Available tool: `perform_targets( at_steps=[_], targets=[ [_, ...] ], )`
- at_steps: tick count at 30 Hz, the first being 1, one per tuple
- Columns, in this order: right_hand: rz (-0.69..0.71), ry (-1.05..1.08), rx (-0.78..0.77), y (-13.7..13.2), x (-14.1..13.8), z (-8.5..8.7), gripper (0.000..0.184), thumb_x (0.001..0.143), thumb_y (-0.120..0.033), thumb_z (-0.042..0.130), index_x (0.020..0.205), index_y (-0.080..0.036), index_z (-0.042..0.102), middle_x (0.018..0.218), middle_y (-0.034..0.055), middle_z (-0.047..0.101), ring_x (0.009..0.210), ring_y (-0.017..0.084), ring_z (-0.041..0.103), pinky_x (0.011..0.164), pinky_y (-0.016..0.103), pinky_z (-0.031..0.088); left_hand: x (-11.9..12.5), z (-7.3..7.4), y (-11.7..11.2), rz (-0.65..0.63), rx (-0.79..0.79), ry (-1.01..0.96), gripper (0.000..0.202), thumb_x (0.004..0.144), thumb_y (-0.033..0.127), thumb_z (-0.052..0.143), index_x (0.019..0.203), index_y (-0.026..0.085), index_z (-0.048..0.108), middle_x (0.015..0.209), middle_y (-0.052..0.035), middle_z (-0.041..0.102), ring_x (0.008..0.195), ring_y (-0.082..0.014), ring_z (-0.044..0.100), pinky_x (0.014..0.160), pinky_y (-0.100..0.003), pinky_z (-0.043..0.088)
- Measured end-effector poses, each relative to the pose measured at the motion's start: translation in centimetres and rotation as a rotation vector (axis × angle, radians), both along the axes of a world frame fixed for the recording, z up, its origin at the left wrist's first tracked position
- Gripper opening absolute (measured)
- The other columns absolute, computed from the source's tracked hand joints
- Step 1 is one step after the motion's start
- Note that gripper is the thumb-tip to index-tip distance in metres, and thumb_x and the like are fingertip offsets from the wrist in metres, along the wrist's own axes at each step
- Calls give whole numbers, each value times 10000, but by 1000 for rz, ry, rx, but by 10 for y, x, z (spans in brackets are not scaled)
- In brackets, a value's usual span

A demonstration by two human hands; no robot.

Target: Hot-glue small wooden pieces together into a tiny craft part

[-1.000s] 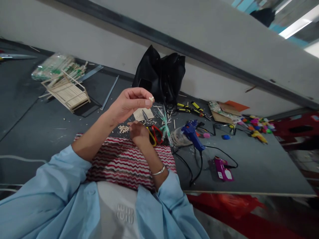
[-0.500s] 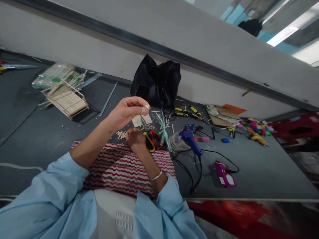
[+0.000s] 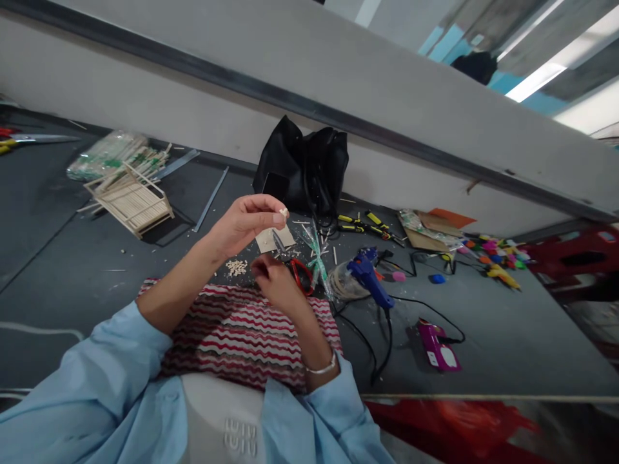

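Between the thumb and fingers of my left hand is a small cream-coloured piece, held up above the table. My right hand is lower, over the near edge of the work area, its fingers curled; whatever is in them is hidden. Just left of it lies a pile of small wooden bits. Scissors with red handles are partly covered by my right hand, and I cannot tell whether it touches them. Beyond the scissors lies a pale card. A red-and-white striped cloth lies under my forearms.
A small stick-built frame stands at left beside bagged sticks. Behind my hands is a black bag. To the right are a blue glue gun on a jar, pliers, a purple box, cords and coloured pom-poms.
My right hand has moved right, away from the pile and over part of the scissors. My left hand still holds the small piece in much the same place.
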State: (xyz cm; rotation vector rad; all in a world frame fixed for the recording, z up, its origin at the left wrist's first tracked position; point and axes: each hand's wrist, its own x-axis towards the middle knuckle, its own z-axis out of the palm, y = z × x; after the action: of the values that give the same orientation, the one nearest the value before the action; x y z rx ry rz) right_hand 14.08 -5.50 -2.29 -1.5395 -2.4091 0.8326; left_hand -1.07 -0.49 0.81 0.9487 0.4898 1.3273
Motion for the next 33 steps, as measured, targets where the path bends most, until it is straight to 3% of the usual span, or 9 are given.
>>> perform_targets(
  at_steps=[3,4,6,9,12,15,20,25,33],
  targets=[
    [102,372,-82,-7,22,38,133,976,-193,607,977,-199,740,965,21,784,905,144,706,834,261,540,0,0,1,8,-6,1,155,640,227,908,753,210,802,756,-4,724,693,-102,645,704,-244,536],
    [96,492,-109,-8,28,51,113,964,-219,637,949,-207,748,878,-2,761,789,124,677,742,244,531,0,1,1,6,-11,0,162,635,226,910,753,205,801,758,-5,726,694,-102,649,706,-241,538],
    [35,745,-187,-6,35,73,81,934,-284,704,933,-221,755,702,-53,676,537,75,531,524,207,436,1,1,1,-2,-20,-5,173,624,225,915,748,194,798,754,-7,728,687,-99,655,698,-231,539],
    [-142,1094,-162,5,33,91,123,858,-332,796,886,-221,751,717,-40,694,502,64,502,421,188,364,2,1,1,-12,-26,-14,185,616,232,926,743,185,800,740,-7,726,678,-96,661,681,-216,536],
    [-269,1300,-127,19,26,90,214,749,-361,883,815,-213,744,719,-16,710,564,85,557,398,172,361,2,2,0,-9,-44,-15,199,612,240,939,749,186,806,739,-2,727,682,-90,665,676,-202,534],
    [-307,1405,-180,30,22,78,276,681,-390,924,778,-217,733,693,-27,680,571,80,538,384,159,344,2,2,0,1,-52,-18,204,613,238,944,754,185,807,745,0,731,682,-85,665,679,-197,532],
    [-256,1393,-255,37,19,62,279,725,-423,896,814,-230,715,745,-37,625,621,69,513,406,142,344,2,1,0,22,-48,-11,206,615,239,945,755,184,805,751,-5,740,685,-90,662,691,-209,534],
    [-234,1373,-343,38,14,61,289,703,-406,907,810,-228,705,729,-39,618,604,72,501,390,147,334,2,2,-1,45,-45,4,201,618,248,939,754,185,804,741,-8,738,685,-101,659,678,-223,526],
    [-307,1328,-95,34,14,63,241,736,-330,888,853,-237,697,774,-32,700,596,76,548,417,166,377,3,4,-2,60,-58,7,205,604,236,940,742,188,796,723,2,717,651,-95,632,634,-224,507]
  ],
)
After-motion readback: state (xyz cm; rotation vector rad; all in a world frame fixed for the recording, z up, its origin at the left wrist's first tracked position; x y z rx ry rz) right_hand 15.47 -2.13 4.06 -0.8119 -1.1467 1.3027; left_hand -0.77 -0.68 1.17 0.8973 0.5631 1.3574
